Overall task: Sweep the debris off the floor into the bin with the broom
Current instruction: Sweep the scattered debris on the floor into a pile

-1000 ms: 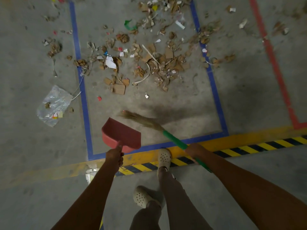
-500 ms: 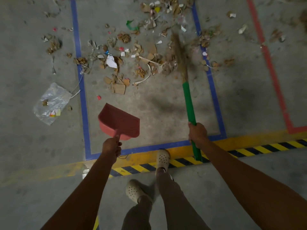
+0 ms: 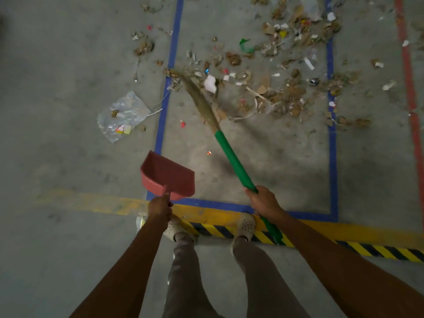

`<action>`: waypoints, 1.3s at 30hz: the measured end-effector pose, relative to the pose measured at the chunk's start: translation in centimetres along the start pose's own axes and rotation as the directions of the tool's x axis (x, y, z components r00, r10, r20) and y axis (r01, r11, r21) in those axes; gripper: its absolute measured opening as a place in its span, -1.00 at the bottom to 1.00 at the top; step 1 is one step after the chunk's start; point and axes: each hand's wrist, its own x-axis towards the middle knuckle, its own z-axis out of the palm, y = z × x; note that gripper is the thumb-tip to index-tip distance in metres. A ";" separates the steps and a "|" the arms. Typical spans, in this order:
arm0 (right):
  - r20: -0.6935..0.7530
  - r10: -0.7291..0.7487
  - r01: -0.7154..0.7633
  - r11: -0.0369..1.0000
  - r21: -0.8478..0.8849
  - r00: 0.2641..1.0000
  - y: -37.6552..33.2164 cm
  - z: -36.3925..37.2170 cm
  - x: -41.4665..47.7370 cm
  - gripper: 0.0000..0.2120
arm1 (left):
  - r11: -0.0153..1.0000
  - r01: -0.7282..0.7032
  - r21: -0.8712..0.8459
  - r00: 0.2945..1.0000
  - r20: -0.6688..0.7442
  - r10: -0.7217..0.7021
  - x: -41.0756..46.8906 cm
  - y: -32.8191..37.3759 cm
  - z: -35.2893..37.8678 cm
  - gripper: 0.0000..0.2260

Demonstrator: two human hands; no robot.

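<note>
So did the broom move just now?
Yes. The broom bristles swung left, from beside the right blue line to the left blue line.

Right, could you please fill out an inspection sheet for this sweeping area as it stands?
Surface: concrete floor, dusty, marked with blue tape.
Job's things: broom, bristles among the debris; red dustpan in hand; no bin in view.
Clutter: crumpled plastic sheet left of the tape.
Hands: left hand grips the dustpan's handle; right hand grips the broom's green handle.
Cables: thin pale strand beside the sheet, kind unclear.
Surroundings: yellow-black hazard stripe, red line.
</note>
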 end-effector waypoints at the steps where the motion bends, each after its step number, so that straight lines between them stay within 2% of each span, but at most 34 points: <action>1: 0.026 -0.016 0.017 0.999 -0.043 1.000 -1.3 1.5 -0.2 -0.66 | 1.000 0.003 -0.017 1.000 -0.019 -0.003 0.6 -0.2 -1.9 -0.61; 7: 0.233 -0.057 0.109 0.970 -0.218 0.971 -9.2 11.5 -1.1 -0.66 | 0.993 0.063 -0.101 0.988 -0.137 -0.077 4.5 -1.3 -13.8 -0.55; 13: 0.394 -0.024 0.198 0.891 -0.408 0.919 -15.5 20.7 -1.0 -0.78 | 0.967 0.155 -0.204 0.965 -0.177 -0.192 8.3 -1.9 -22.7 -0.72; 16: 0.427 0.040 0.171 0.879 -0.444 0.904 -17.9 24.4 -0.3 -0.70 | 0.955 0.159 -0.251 0.960 -0.186 -0.209 9.9 -2.0 -25.5 -0.73; 20: 0.349 0.100 0.064 0.900 -0.430 0.932 -20.7 27.9 1.1 -0.60 | 0.945 0.171 -0.280 0.963 -0.155 -0.220 12.1 -1.4 -27.7 -0.76; 24: 0.186 0.199 -0.173 0.974 -0.145 0.962 -22.8 29.6 3.7 -0.62 | 0.948 0.155 -0.280 0.972 -0.129 -0.197 14.1 0.1 -28.7 -0.72; 27: 0.042 0.277 -0.280 0.953 0.117 0.960 -24.8 29.2 5.1 -0.62 | 0.950 0.136 -0.282 0.980 -0.103 -0.171 15.0 1.7 -29.0 -0.70; 30: -0.114 0.302 -0.272 0.937 0.220 0.947 -25.5 27.6 5.8 -0.62 | 0.954 0.125 -0.273 0.985 -0.079 -0.152 15.6 3.1 -29.3 -0.67; 34: -0.247 0.232 -0.175 0.957 0.231 0.941 -24.9 26.2 5.7 -0.58 | 0.958 0.120 -0.259 0.989 -0.058 -0.139 16.0 4.6 -29.2 -0.71; 36: -0.268 0.153 -0.113 0.981 0.159 0.951 -25.2 26.1 5.2 -0.57 | 0.961 0.113 -0.252 0.990 -0.054 -0.131 16.2 5.3 -29.2 -0.69; 39: -0.190 0.043 -0.034 0.998 0.046 0.981 -26.5 26.7 4.1 -0.61 | 0.962 0.109 -0.250 0.989 -0.066 -0.129 16.2 6.7 -29.4 -0.65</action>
